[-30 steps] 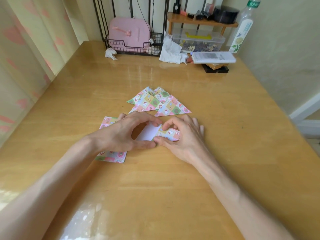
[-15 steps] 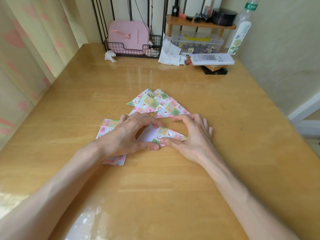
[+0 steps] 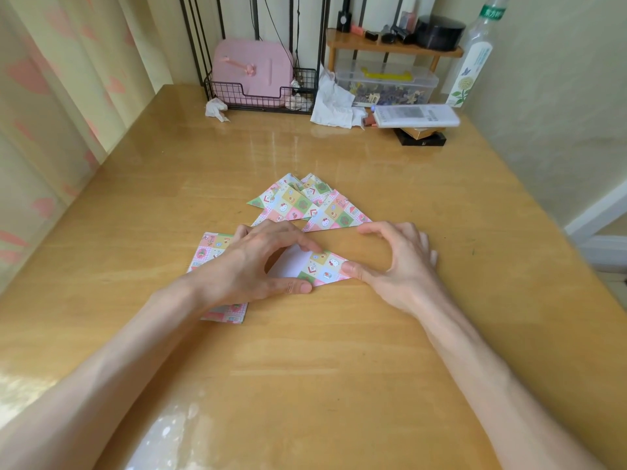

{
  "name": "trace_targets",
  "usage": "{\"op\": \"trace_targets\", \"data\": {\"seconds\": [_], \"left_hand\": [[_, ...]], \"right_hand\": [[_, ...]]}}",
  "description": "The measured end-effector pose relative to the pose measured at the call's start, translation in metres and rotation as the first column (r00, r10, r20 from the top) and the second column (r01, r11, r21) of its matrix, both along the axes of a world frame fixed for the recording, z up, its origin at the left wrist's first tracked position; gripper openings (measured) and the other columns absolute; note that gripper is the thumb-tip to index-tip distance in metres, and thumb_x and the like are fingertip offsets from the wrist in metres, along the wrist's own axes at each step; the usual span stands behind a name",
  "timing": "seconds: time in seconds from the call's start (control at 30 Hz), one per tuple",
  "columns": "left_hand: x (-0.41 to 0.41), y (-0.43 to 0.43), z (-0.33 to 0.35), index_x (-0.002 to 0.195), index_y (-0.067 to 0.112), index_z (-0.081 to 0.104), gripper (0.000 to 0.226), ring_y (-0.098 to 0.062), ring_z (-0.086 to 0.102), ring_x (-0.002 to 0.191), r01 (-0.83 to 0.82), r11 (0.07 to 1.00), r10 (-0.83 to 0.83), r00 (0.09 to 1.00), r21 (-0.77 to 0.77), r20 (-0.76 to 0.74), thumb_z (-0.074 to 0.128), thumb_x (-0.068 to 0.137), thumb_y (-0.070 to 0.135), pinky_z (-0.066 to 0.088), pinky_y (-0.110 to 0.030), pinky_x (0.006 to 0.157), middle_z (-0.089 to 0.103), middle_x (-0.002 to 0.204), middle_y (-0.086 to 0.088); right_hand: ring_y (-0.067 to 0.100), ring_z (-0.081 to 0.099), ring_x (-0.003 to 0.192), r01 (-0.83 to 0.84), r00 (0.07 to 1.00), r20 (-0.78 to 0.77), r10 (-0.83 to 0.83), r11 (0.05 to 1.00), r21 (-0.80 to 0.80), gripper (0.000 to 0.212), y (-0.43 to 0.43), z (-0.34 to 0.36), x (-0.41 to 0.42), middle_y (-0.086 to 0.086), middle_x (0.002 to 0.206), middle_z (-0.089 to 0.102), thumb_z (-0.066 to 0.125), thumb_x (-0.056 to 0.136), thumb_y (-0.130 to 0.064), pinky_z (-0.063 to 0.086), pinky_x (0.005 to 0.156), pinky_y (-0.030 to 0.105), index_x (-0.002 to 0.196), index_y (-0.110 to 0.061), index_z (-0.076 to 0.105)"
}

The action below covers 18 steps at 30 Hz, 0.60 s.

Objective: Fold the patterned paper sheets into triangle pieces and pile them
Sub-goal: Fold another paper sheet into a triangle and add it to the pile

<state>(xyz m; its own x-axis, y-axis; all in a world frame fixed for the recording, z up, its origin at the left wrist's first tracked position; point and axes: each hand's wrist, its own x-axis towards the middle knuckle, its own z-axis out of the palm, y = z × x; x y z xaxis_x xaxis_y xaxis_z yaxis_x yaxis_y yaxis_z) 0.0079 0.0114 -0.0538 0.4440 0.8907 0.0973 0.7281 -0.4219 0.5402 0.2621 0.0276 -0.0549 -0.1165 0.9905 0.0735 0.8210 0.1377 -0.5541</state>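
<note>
1. Where the tan wooden surface is crossed by the left forearm, the stack of unfolded pink-and-green patterned paper squares is partly covered and has not been shifted.
2. The left grip is kept unclenched. Its thumb and forefinger are pressed on the near and far edges of the half-folded patterned paper sheet, as a second ago.
3. The pile of finished patterned paper triangles is seen just beyond, unchanged.
4. The half-folded sheet is laid flat between both grips. Its white back is shown at the left, and more of its folded right flap has been uncovered.
5. The right grip has been slid rightward off the flap. Nothing is clasped, and only the thumb tip is pressed on the flap's right corner. The crease is judged set, so the left flap is probably due next.
</note>
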Motion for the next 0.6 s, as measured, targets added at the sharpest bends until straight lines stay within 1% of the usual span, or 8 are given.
{"op": "trace_targets", "data": {"seconds": [0.07,0.2,0.27,0.33,0.4,0.5,0.6], "left_hand": [[0.000,0.000,0.000,0.126,0.050,0.058,0.050,0.003,0.039,0.128,0.002,1.000,-0.002,1.000,-0.004,-0.012,0.068,0.081,0.068,0.026,-0.030,0.101,0.053,0.126,0.028],[0.000,-0.002,0.001,0.123,0.055,0.062,0.043,0.002,0.037,0.130,0.019,1.000,-0.019,1.000,-0.019,-0.008,0.066,0.082,0.067,0.024,-0.028,0.098,0.049,0.126,0.025],[0.001,-0.002,0.002,0.123,0.056,0.062,0.042,0.002,0.037,0.129,0.025,1.000,-0.025,0.999,-0.017,-0.022,0.065,0.082,0.068,0.025,-0.030,0.098,0.049,0.126,0.024],[0.001,-0.004,0.003,0.124,0.056,0.062,0.043,0.000,0.039,0.129,0.024,1.000,-0.024,0.999,-0.013,-0.029,0.063,0.082,0.068,0.026,-0.032,0.098,0.050,0.125,0.024],[0.000,-0.004,0.003,0.124,0.056,0.063,0.042,-0.002,0.041,0.127,0.025,1.000,-0.025,0.999,-0.006,-0.024,0.061,0.084,0.069,0.027,-0.032,0.096,0.050,0.124,0.024],[0.001,-0.005,0.002,0.123,0.056,0.064,0.041,0.001,0.040,0.126,0.024,1.000,-0.024,1.000,0.010,-0.014,0.058,0.085,0.070,0.025,-0.029,0.092,0.051,0.122,0.024],[0.001,-0.006,0.003,0.123,0.054,0.064,0.046,0.000,0.041,0.127,0.018,0.999,-0.017,1.000,0.039,-0.023,0.060,0.081,0.074,0.027,-0.031,0.095,0.052,0.123,0.024]], "right_hand": [[0.011,0.032,0.128,-0.002,1.000,0.027,0.002,1.000,-0.011,0.057,0.001,0.001,0.002,-0.014,0.130,0.042,0.082,0.074,-0.059,0.020,0.094,0.028,0.124,-0.047,0.058],[0.012,0.033,0.129,0.009,1.000,-0.027,-0.010,0.999,-0.041,0.057,0.001,0.005,0.007,-0.013,0.130,0.044,0.086,0.073,-0.052,0.020,0.098,0.029,0.124,-0.046,0.059],[0.011,0.032,0.128,-0.008,1.000,0.029,0.008,1.000,-0.013,0.055,0.002,0.005,0.011,-0.014,0.129,0.045,0.083,0.074,-0.056,0.020,0.096,0.029,0.123,-0.047,0.060],[0.010,0.032,0.128,-0.026,0.999,0.027,0.026,0.999,-0.020,0.052,0.001,0.006,0.014,-0.015,0.128,0.045,0.083,0.075,-0.056,0.018,0.093,0.028,0.121,-0.048,0.061],[0.009,0.032,0.129,-0.020,1.000,-0.017,0.019,0.999,-0.036,0.047,0.002,0.007,0.016,-0.017,0.127,0.046,0.084,0.075,-0.054,0.017,0.093,0.027,0.117,-0.048,0.064],[0.008,0.032,0.127,-0.025,0.999,0.033,0.025,1.000,-0.019,0.036,0.003,0.007,0.019,-0.018,0.126,0.046,0.082,0.078,-0.054,0.018,0.094,0.028,0.110,-0.049,0.067],[0.008,0.033,0.127,-0.074,0.997,0.003,0.074,0.997,-0.009,0.023,-0.001,0.009,0.015,-0.020,0.125,0.049,0.079,0.080,-0.054,0.017,0.091,0.026,0.102,-0.051,0.071]]}}
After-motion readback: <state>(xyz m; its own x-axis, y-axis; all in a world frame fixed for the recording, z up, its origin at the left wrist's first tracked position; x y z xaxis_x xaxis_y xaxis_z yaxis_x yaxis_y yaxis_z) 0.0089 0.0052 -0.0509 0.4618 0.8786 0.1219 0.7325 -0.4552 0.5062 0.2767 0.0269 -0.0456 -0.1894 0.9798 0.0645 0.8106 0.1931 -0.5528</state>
